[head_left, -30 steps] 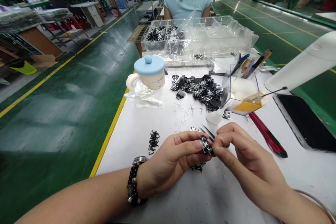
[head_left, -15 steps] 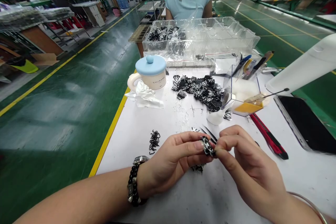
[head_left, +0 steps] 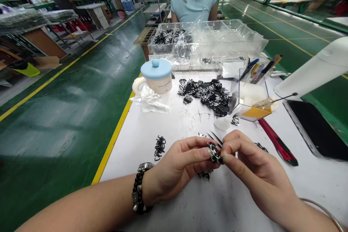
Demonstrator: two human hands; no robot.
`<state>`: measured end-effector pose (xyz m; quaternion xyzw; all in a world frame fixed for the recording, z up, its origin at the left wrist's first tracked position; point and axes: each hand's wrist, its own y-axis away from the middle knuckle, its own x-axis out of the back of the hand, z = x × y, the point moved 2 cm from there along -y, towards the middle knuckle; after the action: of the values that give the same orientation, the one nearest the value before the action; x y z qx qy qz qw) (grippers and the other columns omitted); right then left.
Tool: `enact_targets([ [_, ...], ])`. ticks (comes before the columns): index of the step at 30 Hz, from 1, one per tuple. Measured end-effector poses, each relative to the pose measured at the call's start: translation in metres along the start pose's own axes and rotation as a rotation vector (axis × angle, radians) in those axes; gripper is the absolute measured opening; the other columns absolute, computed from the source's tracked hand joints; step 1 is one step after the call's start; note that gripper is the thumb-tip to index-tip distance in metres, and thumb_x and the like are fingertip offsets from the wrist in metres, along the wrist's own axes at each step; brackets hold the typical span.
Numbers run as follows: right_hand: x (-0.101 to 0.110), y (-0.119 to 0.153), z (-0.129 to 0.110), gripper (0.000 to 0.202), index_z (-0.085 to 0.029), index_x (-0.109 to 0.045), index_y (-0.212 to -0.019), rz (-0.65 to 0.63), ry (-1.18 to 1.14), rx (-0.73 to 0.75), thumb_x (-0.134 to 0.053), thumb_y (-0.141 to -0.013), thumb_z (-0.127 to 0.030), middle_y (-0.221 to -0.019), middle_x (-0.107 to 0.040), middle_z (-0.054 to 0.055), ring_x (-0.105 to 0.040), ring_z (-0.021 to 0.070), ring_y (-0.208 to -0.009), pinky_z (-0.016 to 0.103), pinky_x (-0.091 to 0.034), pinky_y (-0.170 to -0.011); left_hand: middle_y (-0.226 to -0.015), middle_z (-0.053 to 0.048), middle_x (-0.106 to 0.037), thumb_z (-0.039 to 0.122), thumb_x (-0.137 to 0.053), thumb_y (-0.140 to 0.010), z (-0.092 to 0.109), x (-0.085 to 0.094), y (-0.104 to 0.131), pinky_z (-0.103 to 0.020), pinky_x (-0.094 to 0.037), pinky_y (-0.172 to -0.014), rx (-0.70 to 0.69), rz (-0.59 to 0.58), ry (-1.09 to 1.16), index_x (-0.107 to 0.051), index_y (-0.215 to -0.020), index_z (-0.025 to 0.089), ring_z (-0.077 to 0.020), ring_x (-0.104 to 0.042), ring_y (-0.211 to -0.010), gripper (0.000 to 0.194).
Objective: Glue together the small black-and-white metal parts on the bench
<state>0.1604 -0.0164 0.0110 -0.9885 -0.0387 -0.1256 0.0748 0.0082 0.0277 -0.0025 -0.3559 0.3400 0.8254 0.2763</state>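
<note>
Between its thumb and fingers my left hand (head_left: 176, 168) grips a small black-and-silver part (head_left: 214, 153). My right hand (head_left: 252, 166) has thumb and forefinger pinched together at the part's right end; whatever lies in that pinch is too small to make out. Two dark pointed tips, like those of tweezers (head_left: 216, 138), show just behind the fingers, and I cannot tell whether they are held. Small black hooked pieces (head_left: 160, 146) lie left of my left hand. More small parts (head_left: 205, 174) are partly hidden beneath the hands.
Beyond the hands is a heap of black-and-silver parts (head_left: 214, 94). A lidded mug (head_left: 159, 79) and crumpled tissue (head_left: 150, 102) are at left. On the right are a clear pen holder (head_left: 251, 98), red cutter knife (head_left: 280, 143) and phone (head_left: 317, 128). Clear trays (head_left: 231, 40) stand behind; a person (head_left: 194, 1) sits further off.
My right hand has shifted slightly left, uncovering more small black pieces beside the red cutter knife. My left hand keeps its hold on the part.
</note>
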Motion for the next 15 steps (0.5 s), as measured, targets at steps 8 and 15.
enact_targets([
  [8, 0.0007, 0.0011, 0.0, 0.01, -0.023, -0.055, -0.084, 0.044, 0.057, 0.05, -0.05, -0.093, -0.021, -0.08, -0.049, 0.001, -0.048, 0.0123, -0.075, 0.025, -0.041, -0.064, -0.084, -0.005, -0.069, 0.014, -0.073, -0.075, 0.0003, 0.0006, -0.0006, -0.021, -0.051, -0.076, 0.006, -0.007, -0.008, -0.07, -0.092, 0.008, -0.0099, -0.064, -0.077, 0.018],
  [15, -0.0067, 0.0019, 0.0001, 0.016, -0.022, -0.05, -0.081, 0.049, -0.033, -0.025, -0.044, -0.095, -0.025, -0.079, -0.045, 0.0, -0.045, 0.0111, -0.072, 0.021, -0.041, -0.062, -0.086, -0.006, -0.068, 0.014, -0.073, -0.075, -0.0003, 0.0002, 0.0005, -0.022, -0.051, -0.077, 0.002, 0.004, -0.014, -0.07, -0.094, 0.008, -0.0105, -0.064, -0.077, 0.02],
])
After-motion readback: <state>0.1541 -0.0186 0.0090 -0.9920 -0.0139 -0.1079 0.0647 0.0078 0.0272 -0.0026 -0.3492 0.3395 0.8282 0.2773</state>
